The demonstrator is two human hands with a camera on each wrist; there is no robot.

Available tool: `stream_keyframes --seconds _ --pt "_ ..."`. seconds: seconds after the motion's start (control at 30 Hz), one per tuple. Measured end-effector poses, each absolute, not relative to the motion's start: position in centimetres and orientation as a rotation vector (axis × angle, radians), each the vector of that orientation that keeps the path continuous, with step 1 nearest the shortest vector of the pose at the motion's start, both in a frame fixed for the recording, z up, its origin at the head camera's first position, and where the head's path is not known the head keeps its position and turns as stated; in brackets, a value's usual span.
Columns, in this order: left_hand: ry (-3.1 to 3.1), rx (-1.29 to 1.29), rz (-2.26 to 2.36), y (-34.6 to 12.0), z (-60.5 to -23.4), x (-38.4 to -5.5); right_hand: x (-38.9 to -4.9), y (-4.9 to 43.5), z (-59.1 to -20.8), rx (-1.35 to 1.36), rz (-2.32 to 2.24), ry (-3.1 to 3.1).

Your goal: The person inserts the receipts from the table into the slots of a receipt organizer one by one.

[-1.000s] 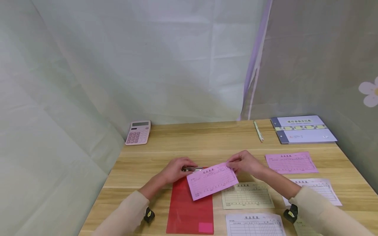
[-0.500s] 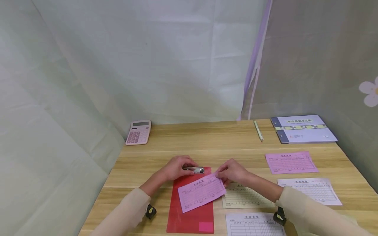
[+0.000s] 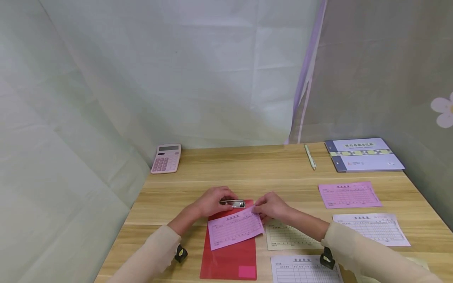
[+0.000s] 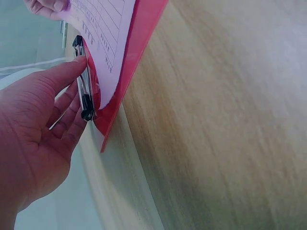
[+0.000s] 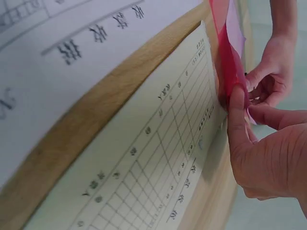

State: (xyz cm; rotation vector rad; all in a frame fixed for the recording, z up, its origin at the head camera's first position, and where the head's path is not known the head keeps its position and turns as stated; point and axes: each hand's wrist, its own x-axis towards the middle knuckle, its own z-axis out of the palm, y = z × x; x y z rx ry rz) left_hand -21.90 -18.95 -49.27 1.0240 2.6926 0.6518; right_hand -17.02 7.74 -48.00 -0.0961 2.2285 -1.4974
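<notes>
A red clipboard [image 3: 228, 263] lies on the table with a metal clip [image 3: 238, 203] at its far end. My left hand [image 3: 214, 201] pinches that clip between thumb and fingers, as the left wrist view shows. Between the fingertips of my right hand [image 3: 274, 207] is the upper right corner of a pink receipt slip [image 3: 235, 228]. The slip lies tilted over the clipboard, just below the clip; its near edge in the left wrist view curves up off the red board [image 4: 129, 79]. A yellow slip [image 3: 291, 236] lies right of the clipboard, partly under my right forearm.
White slips [image 3: 304, 269] [image 3: 371, 230] and another pink slip [image 3: 349, 195] lie on the right side of the table. Behind them are a pen [image 3: 310, 157] and a ledger book [image 3: 364, 155]. A pink calculator [image 3: 166, 158] sits at the back left, near the curtain wall.
My right hand has brought the pink slip left and down, over the clipboard below the clip. My left hand has stayed at the clip.
</notes>
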Motion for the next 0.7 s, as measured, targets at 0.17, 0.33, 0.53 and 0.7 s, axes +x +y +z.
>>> stream_keyframes --seconds 0.17,0.33,0.53,0.7 --pt "2.706 1.043 0.615 -18.9 -49.4 -21.9 -17.4 7.4 -48.1 -0.179 -1.461 2.282" --pt "2.708 1.045 0.599 -18.8 -49.3 -21.8 -17.8 6.9 -48.5 -0.255 -1.418 2.336" --pt "2.718 1.035 0.587 -18.6 -49.3 -21.7 -18.1 6.4 -48.4 -0.249 -1.368 2.378" --pt "2.747 1.129 0.538 -18.7 -49.2 -21.6 -18.6 5.9 -48.3 -0.265 -1.325 2.405"
